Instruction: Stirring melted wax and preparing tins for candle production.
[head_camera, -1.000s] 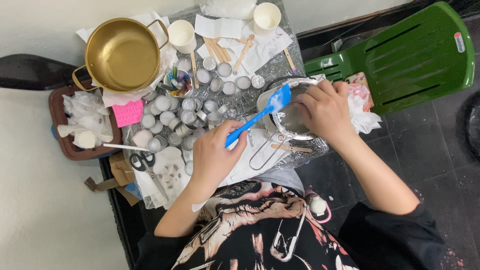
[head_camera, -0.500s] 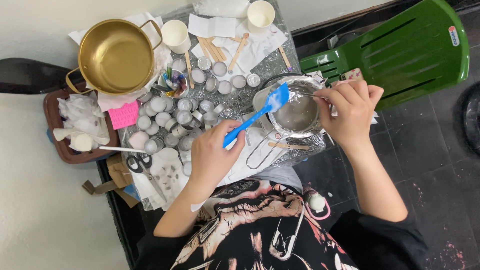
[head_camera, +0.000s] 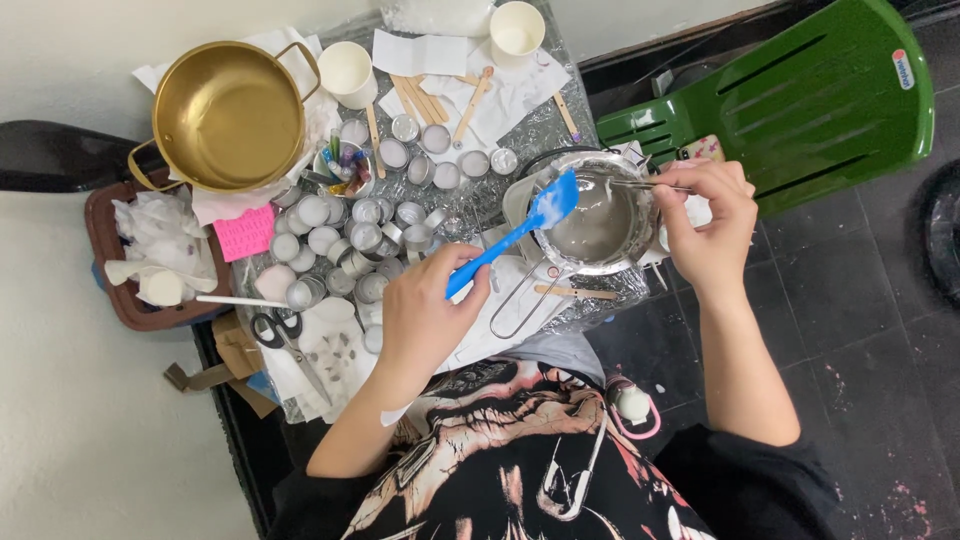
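My left hand grips the handle of the blue spatula; its blade rests on the rim of the small metal pot, white residue on the tip. My right hand pinches a thin metal rod lying across the pot's top edge. The pot sits on the foil-covered table, near its right edge, white liquid inside. Small tins cluster to the left, gold pot beyond them. Green chair on the right.

Right hand now off pot, rightward
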